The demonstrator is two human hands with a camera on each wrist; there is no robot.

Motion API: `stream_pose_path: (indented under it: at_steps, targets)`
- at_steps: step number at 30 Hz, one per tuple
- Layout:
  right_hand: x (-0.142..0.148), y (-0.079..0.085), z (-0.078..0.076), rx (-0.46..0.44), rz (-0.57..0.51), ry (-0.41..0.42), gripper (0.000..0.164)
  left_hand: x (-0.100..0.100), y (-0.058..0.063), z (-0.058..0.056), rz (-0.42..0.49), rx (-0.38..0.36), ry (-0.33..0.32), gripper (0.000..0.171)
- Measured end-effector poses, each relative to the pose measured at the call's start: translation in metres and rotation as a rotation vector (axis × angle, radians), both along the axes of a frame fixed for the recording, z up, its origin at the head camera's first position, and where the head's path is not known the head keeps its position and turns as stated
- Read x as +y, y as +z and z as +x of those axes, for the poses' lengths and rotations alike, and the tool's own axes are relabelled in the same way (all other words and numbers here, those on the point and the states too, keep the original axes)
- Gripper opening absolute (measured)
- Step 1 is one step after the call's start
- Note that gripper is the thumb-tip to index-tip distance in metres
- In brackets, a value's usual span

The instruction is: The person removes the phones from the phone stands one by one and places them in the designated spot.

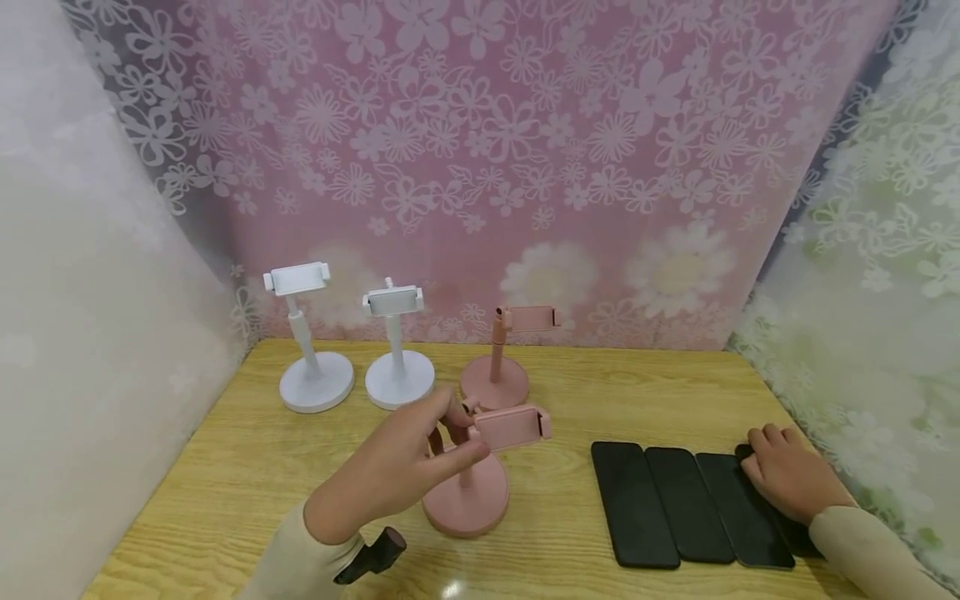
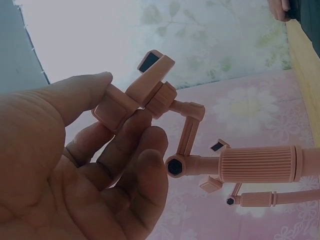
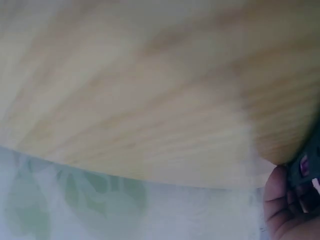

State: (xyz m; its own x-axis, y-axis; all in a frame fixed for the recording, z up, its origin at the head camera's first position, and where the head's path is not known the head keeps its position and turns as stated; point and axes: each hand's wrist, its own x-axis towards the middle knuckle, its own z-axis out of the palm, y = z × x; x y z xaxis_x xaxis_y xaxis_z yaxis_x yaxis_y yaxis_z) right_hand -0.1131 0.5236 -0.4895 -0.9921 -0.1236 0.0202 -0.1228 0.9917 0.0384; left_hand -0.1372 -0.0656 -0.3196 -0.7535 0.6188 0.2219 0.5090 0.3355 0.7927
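My left hand (image 1: 408, 458) pinches the end of the clamp on the nearest pink phone stand (image 1: 467, 504), thumb on one side and fingers on the other. In the left wrist view, the stand's clamp (image 2: 150, 82) sits between thumb and forefinger, joined by a hinged arm to its ribbed post (image 2: 257, 164). On the right, my right hand (image 1: 795, 475) grips the outermost black smartphone (image 1: 797, 533) of a row, covering part of it. The right wrist view shows only that phone's edge (image 3: 300, 172) and some fingers.
Two white phone stands (image 1: 317, 383) (image 1: 400, 382) and another pink stand (image 1: 495, 383) stand along the back of the wooden table (image 1: 600, 392). Several black phones (image 1: 636, 504) lie side by side at the right. Floral curtains (image 1: 480, 167) enclose the back and sides.
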Motion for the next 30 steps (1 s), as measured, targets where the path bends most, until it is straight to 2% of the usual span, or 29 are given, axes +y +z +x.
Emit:
stream_pose_path:
  at_steps: [6, 11, 15, 18, 21, 23, 27, 30]
  targets:
    - [-0.012, 0.002, 0.004, 0.016, -0.006, -0.034, 0.021, -0.001, 0.002, 0.001, -0.001, 0.013, -0.002, 0.021]
    - [-0.019, 0.009, 0.008, 0.022, 0.041, -0.008, 0.02, -0.001, 0.002, 0.001, 0.0, 0.024, -0.014, 0.02]
    - [-0.026, 0.023, 0.001, 0.027, 0.097, 0.047, 0.021, -0.001, 0.002, -0.001, 0.003, 0.027, -0.024, 0.021]
    - [-0.047, 0.045, -0.011, 0.05, 0.026, 0.053, 0.022, -0.001, 0.002, 0.0, 0.005, 0.012, -0.028, 0.021]
    - [-0.091, 0.076, -0.024, 0.132, -0.144, 0.062, 0.029, -0.001, 0.002, -0.001, 0.007, -0.001, -0.031, 0.021]
    - [-0.133, 0.101, -0.028, 0.234, -0.261, 0.101, 0.027, -0.002, 0.003, -0.001, 0.007, -0.002, -0.031, 0.021]
    - [-0.22, 0.142, -0.025, 0.555, -0.434, 0.275, 0.015, -0.002, 0.002, 0.0, 0.008, 0.012, -0.027, 0.02]
    - [-0.266, 0.162, -0.018, 0.705, -0.541, 0.379, 0.015, -0.001, 0.001, 0.001, 0.016, 0.015, -0.026, 0.02]
